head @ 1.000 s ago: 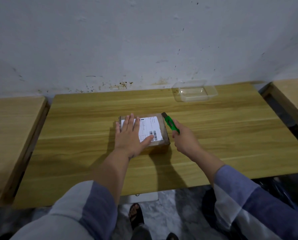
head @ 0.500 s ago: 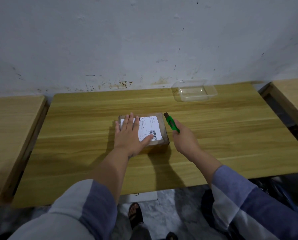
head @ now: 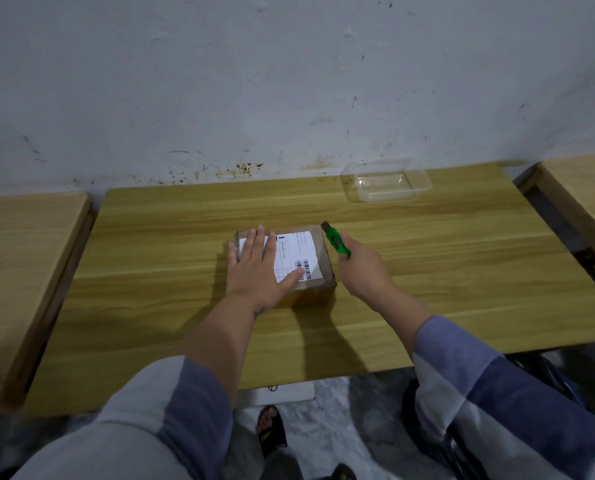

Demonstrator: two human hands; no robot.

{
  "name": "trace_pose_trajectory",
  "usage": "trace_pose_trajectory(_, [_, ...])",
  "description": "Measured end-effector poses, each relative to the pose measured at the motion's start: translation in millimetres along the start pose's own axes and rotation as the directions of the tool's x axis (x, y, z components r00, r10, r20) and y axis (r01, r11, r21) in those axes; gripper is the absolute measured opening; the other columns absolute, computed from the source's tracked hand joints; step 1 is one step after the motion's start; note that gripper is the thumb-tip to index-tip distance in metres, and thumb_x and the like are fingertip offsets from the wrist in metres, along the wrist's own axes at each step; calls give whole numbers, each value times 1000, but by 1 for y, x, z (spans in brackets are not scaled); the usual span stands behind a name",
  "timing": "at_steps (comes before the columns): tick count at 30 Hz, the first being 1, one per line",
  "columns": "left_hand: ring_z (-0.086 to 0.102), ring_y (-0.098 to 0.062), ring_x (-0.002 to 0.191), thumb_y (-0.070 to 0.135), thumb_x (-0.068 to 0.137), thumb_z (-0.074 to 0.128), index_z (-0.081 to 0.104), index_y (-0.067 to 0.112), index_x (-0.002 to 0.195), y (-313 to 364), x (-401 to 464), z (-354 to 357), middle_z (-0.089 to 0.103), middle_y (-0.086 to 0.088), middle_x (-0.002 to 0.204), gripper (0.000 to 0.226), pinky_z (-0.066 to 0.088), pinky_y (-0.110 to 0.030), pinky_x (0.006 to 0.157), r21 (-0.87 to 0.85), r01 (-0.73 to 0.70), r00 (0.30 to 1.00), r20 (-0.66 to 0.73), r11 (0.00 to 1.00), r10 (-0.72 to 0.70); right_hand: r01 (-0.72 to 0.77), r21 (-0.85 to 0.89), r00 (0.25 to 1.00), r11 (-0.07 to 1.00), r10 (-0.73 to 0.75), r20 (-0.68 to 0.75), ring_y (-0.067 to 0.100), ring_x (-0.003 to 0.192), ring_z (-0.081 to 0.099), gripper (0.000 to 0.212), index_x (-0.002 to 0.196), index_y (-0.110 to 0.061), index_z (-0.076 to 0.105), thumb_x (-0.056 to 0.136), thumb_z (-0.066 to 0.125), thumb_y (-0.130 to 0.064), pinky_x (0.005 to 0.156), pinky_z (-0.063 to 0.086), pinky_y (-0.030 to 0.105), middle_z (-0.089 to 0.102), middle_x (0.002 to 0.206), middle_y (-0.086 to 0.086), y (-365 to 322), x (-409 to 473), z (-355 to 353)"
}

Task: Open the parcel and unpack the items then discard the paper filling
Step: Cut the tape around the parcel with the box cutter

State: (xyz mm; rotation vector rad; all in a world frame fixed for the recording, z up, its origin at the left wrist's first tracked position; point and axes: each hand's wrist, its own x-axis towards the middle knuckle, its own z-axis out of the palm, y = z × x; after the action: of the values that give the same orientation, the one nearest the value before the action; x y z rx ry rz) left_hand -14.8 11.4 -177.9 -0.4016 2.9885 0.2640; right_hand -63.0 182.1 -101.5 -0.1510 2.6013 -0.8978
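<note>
A small brown cardboard parcel with a white shipping label lies closed in the middle of the wooden table. My left hand rests flat on its top, fingers spread, covering the label's left half. My right hand grips a green box cutter just right of the parcel. The cutter's tip sits at the parcel's far right corner. The parcel's contents are hidden.
A clear plastic container stands at the table's back right, near the stained white wall. Other wooden surfaces flank the table at left and right. A sandalled foot shows on the floor below the near edge.
The right hand shifted the cutter slightly, away from the parcel's far right corner and back to it. The left hand stayed flat on the parcel.
</note>
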Motion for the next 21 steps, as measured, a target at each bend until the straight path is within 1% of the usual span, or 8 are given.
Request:
trace_pose_trajectory(3, [-14,-18,148,77,83,20,-3,18,153,0,0,0,-11,-3,161,94,-6,-50,119,7,5,1000,-1,1000,-5,-7,-5,1000,1000,7,0,30,95,60,46,143,-20,37,97,35,-14,83,51,39,62,111,12,-1,4,-4])
trace_pose_trajectory(5, [-15,-18,148,77,83,19,-3,18,153,1,0,1,-12,-3,161,94,-6,-50,119,17,12,1000,2,1000,-12,-24,20,1000,1000,24,2,24,84,53,46,143,-23,39,97,35,-16,79,52,38,58,99,7,0,5,-7])
trace_pose_trajectory(8, [-15,-18,148,77,83,19,-4,18,153,3,-1,1,-13,-3,161,95,-6,-51,119,21,16,1000,2,1000,-16,0,-23,1000,1000,0,1,25,79,53,44,138,-25,45,97,35,-13,71,51,37,64,103,13,0,2,-8])
trace_pose_trajectory(10, [-15,-18,148,77,83,19,-4,17,153,4,-3,1,-13,-3,161,95,-7,-51,119,27,14,1000,1,1000,-14,37,-68,999,997,-37,3,27,77,53,44,133,-25,49,95,34,-10,65,46,33,63,95,13,-1,-1,-8])
trace_pose_trajectory(12, [-16,-18,148,77,83,19,-5,17,152,5,-4,1,-13,-3,161,95,-7,-51,119,33,19,1000,6,999,-19,56,-105,998,993,-55,12,30,82,58,44,134,-23,48,94,34,-9,65,46,33,65,100,14,-2,-4,-8])
trace_pose_trajectory(14, [-16,-18,147,78,82,18,-6,18,152,5,-4,1,-14,-3,161,95,-7,-51,119,37,25,1000,12,999,-26,63,-167,998,984,-59,27,34,97,61,47,139,-21,41,94,35,-8,73,48,35,65,113,16,-2,-7,-9])
trace_pose_trajectory(16, [-17,-18,147,78,82,18,-6,18,152,5,-3,1,-15,-3,161,96,-5,-51,119,40,27,1000,14,999,-27,65,-202,997,977,-57,47,35,106,60,51,144,-19,35,94,36,-8,79,49,36,63,119,18,-2,-10,-10])
trace_pose_trajectory(21, [-17,-18,147,78,83,19,-6,17,152,6,-3,1,-14,-3,161,95,-7,-51,119,39,25,1000,15,999,-25,61,-208,998,976,-53,44,34,109,59,54,146,-20,31,94,38,-7,84,50,37,62,122,18,-1,-18,-9])
